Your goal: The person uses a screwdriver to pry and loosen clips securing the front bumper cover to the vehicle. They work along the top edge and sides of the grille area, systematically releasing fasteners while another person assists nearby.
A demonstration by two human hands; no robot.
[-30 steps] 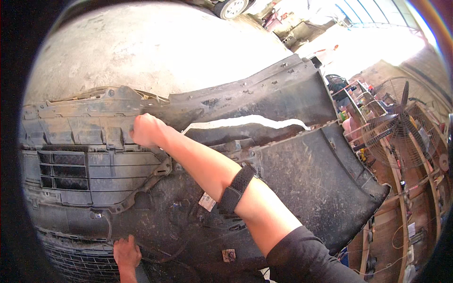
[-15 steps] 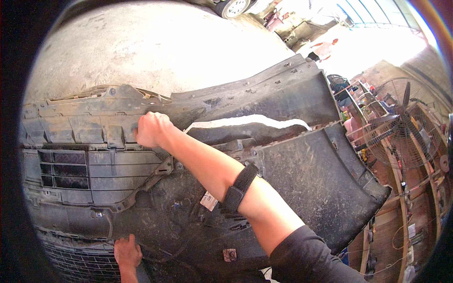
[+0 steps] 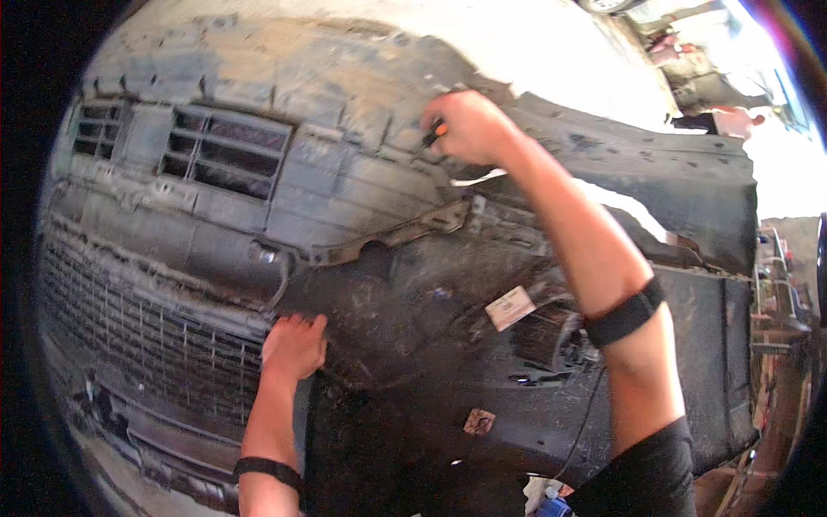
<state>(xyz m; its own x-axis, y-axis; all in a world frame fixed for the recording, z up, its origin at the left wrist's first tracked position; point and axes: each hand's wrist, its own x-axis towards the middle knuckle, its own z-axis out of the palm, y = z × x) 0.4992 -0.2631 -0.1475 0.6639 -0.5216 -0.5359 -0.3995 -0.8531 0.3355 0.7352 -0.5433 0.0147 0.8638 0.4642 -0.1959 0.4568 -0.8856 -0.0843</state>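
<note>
Big dusty black plastic car bumper cover (image 3: pixel 431 284) lies inner side up on the pale concrete floor (image 3: pixel 345 26), long axis running left-right across the view and filling most of it. Lower mesh grille (image 3: pixel 146 345) sits at the near left, two slotted vent openings (image 3: pixel 215 151) at the far left.

Small tool with an orange-and-black handle (image 3: pixel 433 134) is at the bumper's far upper edge, just left of centre, tip pointing left and down into the ribbed section. Right hand (image 3: pixel 469 127) is closed in a fist around that handle; the arm reaches far across the panel from the lower right, black band (image 3: pixel 624 314) at the elbow.

Left hand (image 3: pixel 295 346) lies flat, fingers spread and holding nothing, pressed on the panel's near side beside the grille.

So the work point is away from the body, up and right of the left hand; the right hand is already on it, the left well apart. White label (image 3: pixel 510 307) sits between the two arms.
</note>
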